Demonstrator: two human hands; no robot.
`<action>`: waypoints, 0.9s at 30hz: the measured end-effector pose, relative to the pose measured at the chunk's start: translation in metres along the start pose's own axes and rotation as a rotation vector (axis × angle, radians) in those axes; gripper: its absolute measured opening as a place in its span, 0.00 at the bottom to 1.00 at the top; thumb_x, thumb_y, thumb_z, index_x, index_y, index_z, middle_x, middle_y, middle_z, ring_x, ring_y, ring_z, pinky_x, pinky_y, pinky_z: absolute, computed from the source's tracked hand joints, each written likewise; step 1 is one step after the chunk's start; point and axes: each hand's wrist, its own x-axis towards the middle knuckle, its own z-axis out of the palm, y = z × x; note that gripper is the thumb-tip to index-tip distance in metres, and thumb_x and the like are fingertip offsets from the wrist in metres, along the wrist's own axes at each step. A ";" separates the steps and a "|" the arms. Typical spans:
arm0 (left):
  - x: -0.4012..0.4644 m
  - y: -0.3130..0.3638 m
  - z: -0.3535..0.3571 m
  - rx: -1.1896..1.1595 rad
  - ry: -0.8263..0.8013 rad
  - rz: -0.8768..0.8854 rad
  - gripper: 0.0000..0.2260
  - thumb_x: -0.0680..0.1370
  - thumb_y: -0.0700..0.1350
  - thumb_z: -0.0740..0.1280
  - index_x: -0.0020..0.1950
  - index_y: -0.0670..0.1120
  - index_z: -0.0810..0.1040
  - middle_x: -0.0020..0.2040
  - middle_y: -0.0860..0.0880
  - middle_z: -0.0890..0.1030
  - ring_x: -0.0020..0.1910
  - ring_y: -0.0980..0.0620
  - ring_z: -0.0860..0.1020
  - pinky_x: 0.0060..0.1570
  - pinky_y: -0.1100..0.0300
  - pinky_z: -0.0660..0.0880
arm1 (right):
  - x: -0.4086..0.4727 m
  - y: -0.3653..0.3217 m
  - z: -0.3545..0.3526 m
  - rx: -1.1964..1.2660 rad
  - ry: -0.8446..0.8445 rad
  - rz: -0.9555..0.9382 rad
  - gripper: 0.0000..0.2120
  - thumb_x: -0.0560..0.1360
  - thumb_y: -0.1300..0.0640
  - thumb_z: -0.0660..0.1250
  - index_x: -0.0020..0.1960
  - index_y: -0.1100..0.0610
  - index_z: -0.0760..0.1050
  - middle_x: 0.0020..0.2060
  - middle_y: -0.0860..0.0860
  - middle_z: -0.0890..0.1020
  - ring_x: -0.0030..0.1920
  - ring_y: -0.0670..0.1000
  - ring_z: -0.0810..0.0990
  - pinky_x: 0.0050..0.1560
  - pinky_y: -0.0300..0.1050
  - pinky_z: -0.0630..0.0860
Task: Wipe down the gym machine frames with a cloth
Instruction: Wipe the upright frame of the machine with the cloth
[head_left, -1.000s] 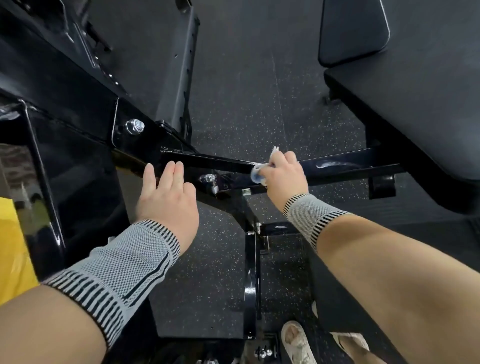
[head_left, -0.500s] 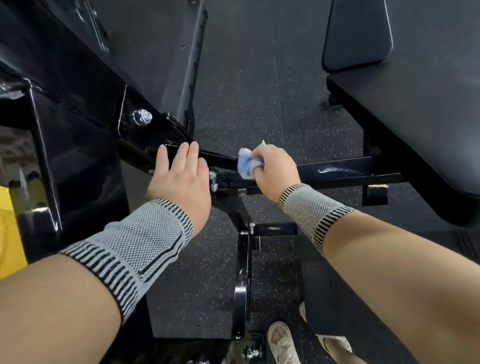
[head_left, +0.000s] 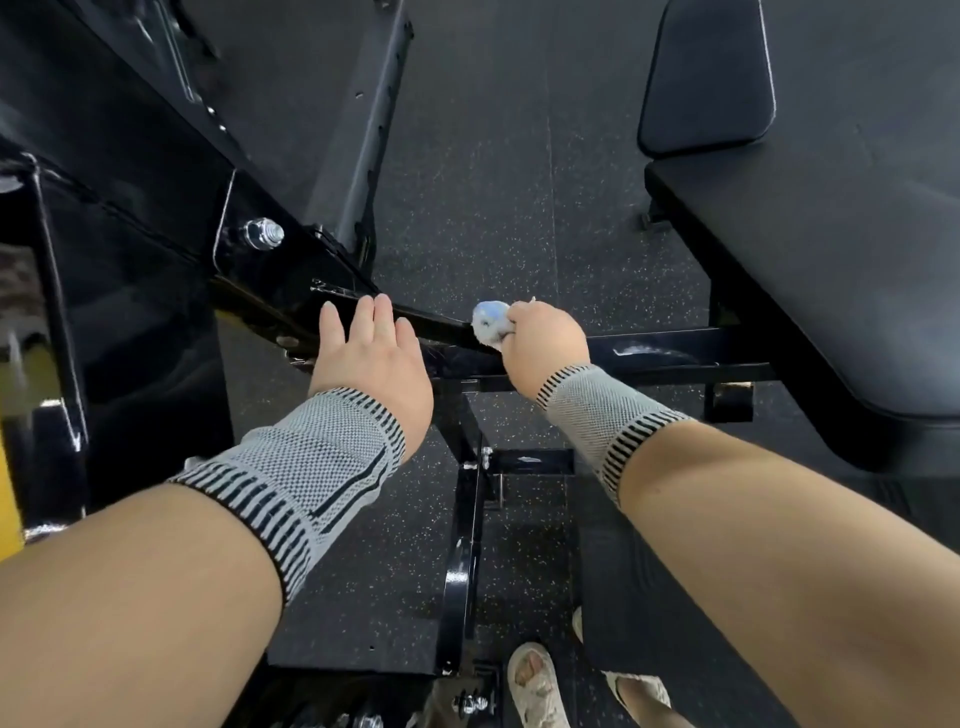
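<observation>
While the person leans over the glossy black steel machine frame (head_left: 670, 349), the right hand (head_left: 545, 340) grips a small wadded pale-blue cloth (head_left: 490, 321), fingers curled round it, and presses it onto the top of the frame's horizontal bar just where a slanting bar meets it. The left hand (head_left: 371, 353) lies flat with straight, slightly spread fingers on the same frame, near the cloth but apart from it, close below a black plate with a silver hex bolt (head_left: 264, 234). Both wrists wear grey knitted wrist sleeves with black stripes (head_left: 311, 467). A black padded bench (head_left: 831, 260) stands to the right, above the bar. Dark speckled rubber floor (head_left: 493, 208) lies beneath, and pale sandals (head_left: 535, 686) show at the bottom edge beside the frame's upright post.
</observation>
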 end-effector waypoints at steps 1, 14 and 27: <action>-0.001 0.000 -0.001 -0.005 -0.005 -0.001 0.30 0.79 0.43 0.52 0.78 0.40 0.43 0.79 0.40 0.43 0.78 0.43 0.43 0.73 0.40 0.43 | -0.006 -0.002 0.005 0.046 0.058 -0.004 0.04 0.76 0.63 0.59 0.49 0.56 0.70 0.53 0.55 0.75 0.53 0.56 0.74 0.48 0.46 0.71; -0.084 -0.039 -0.016 -0.345 0.308 0.048 0.29 0.80 0.43 0.55 0.78 0.42 0.48 0.79 0.45 0.46 0.78 0.48 0.42 0.76 0.48 0.50 | -0.050 -0.096 -0.023 0.881 0.083 -0.151 0.03 0.73 0.58 0.67 0.46 0.53 0.78 0.42 0.48 0.82 0.44 0.50 0.81 0.50 0.52 0.79; -0.186 -0.114 0.038 -0.962 0.017 -0.581 0.36 0.73 0.63 0.68 0.74 0.48 0.62 0.66 0.48 0.75 0.61 0.47 0.76 0.56 0.55 0.74 | -0.102 -0.195 -0.079 0.140 0.563 -1.050 0.13 0.71 0.64 0.68 0.55 0.57 0.81 0.54 0.55 0.79 0.49 0.60 0.75 0.53 0.51 0.71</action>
